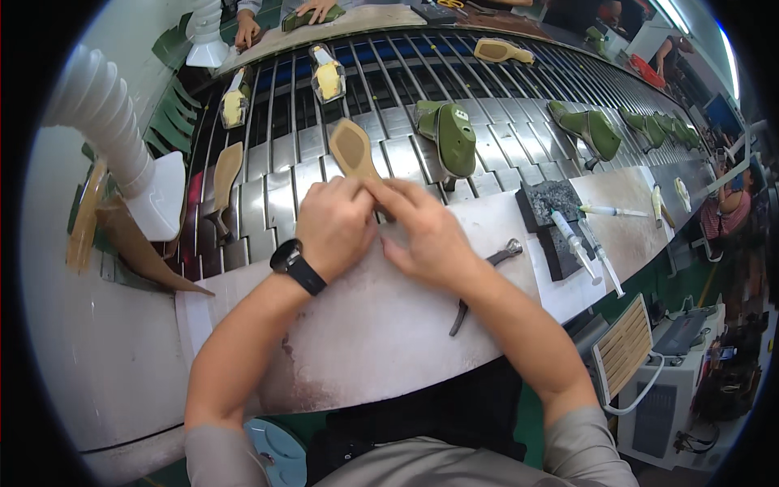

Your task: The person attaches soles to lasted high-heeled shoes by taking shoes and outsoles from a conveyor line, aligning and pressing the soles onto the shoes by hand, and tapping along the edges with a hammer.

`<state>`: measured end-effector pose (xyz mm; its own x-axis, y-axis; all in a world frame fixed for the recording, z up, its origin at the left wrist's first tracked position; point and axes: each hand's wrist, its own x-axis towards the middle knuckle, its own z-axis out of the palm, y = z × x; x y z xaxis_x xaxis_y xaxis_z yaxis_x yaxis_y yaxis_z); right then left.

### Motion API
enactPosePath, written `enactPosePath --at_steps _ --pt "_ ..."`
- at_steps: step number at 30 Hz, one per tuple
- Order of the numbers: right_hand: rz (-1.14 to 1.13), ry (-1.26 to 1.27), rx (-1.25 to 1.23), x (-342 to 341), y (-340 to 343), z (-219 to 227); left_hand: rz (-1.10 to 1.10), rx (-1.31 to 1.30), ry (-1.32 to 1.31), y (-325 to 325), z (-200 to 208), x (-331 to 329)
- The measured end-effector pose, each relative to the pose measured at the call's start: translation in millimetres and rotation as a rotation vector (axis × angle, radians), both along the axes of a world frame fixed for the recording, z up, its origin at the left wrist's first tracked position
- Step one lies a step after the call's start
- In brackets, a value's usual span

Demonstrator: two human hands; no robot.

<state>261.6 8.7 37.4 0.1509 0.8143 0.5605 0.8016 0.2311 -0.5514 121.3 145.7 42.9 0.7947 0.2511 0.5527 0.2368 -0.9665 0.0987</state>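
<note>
At conveyor (272, 199), left hand (335, 226) curls fingers on tan sole (354, 148), presumably steadying it; right hand (422, 235) bent alongside (hold hidden, cannot tell).

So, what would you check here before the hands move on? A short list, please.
1. Both hands at the tan sole: ok; left hand and right hand meet at its near end.
2. Firm grip: cannot tell; that end is hidden.
3. Hammer in full view: not ok; the right forearm covers part of it.
4. Syringes clear of hands: ok; they lie by the dark block.
5. Nearest green shoe clear of hands: ok.
</note>
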Motion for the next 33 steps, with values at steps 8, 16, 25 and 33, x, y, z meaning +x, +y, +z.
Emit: enactPosePath --at_steps 8,16,25,33 --pt "-0.197 0.276 -0.062 14 -8 -23 -0.133 -0.463 -0.076 102 -47 71" --pt "-0.209 0.372 -0.185 13 -11 -18 0.864 -0.451 -0.125 301 -87 207" --pt "-0.101 0.388 -0.205 12 -9 -19 0.826 -0.572 -0.137 354 -111 210" --pt "-0.116 0.365 -0.143 5 1 -21 0.402 -1.024 -0.440 255 -57 19"
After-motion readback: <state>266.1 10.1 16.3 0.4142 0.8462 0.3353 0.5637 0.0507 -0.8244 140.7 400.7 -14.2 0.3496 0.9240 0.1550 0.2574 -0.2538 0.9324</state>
